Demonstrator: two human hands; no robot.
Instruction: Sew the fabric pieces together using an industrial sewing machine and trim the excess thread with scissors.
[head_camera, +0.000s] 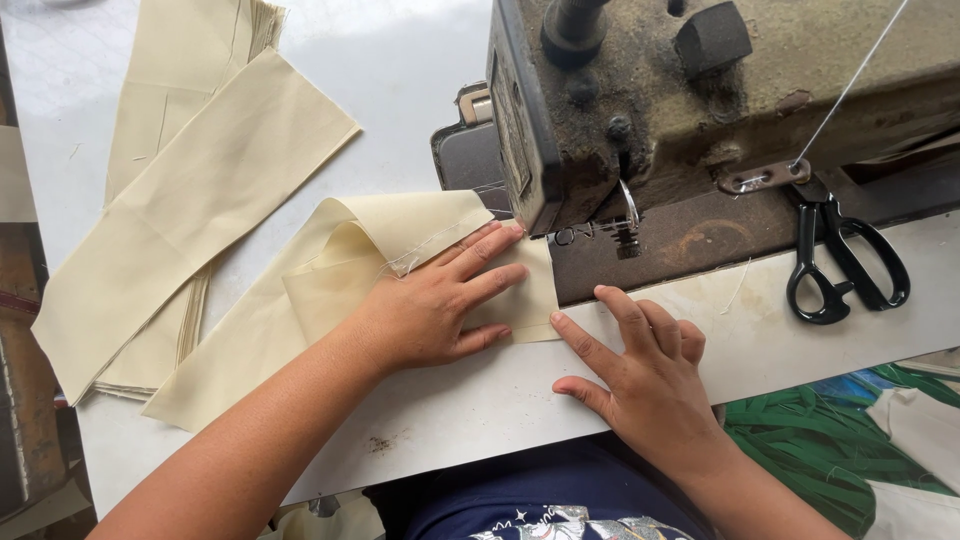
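My left hand (440, 300) lies flat, fingers spread, on a folded cream fabric strip (330, 290) and presses it onto the white table (480, 400) just left of the old, dusty sewing machine (700, 100). The strip's end (535, 300) reaches under the machine head toward the needle and presser foot (625, 235). My right hand (640, 370) rests on the table at the strip's right edge, index fingertip touching the cloth corner. Neither hand grips anything.
A stack of cream fabric strips (190, 190) lies at the left of the table. Black scissors (840, 265) lie to the right of the machine. Green cloth (830, 440) and white cloth sit below the table edge at right.
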